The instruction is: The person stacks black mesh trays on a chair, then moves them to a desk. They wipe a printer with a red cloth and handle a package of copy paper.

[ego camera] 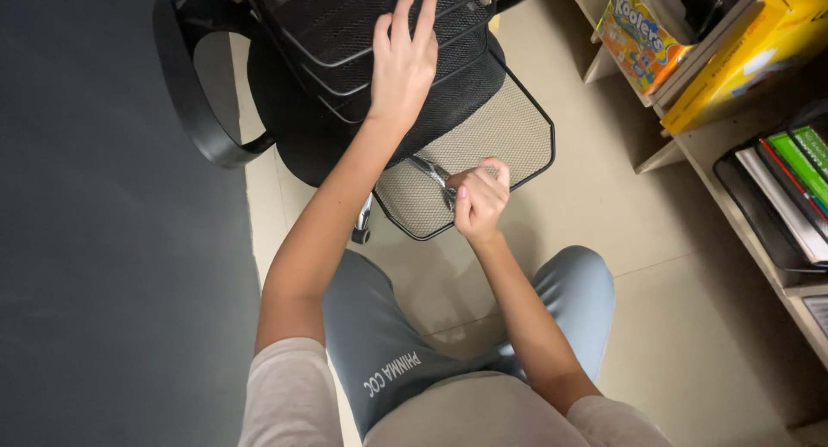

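Person is kneeling on the tiled floor in front of a black mesh office chair that is lying tipped over.

Left hand: fingers spread wide, palm flat on the mesh backrest, gripping nothing. Reads as bracing the chair so it doesn't shift.

Right hand: closed in a fist on a small shiny metal tool, probably a wrench or hex key; too small to say which. The tool's free end points up-left toward the chair's black underside, across the lighter mesh panel that sticks out toward the person. A chrome part shows just below the panel's left corner.

Step in hand, my read: working a fastener where the mesh panel meets the chair body, with one hand steadying and the other turning. The fastener itself isn't visible, as the hand and tool cover it, so I can't tell if it's going tighter or looser, or how far along it is.

A next move would call for:
- keeping the tool seated square on the fastener
- steady counter-pressure from the left hand against the turn
- likely a regrip of the right hand, since the wrist has little swing room near the panel

Nearby, not involved: wooden shelving on the right, holding a colourful carton, a yellow box and stacked books. Dark wall on the left.
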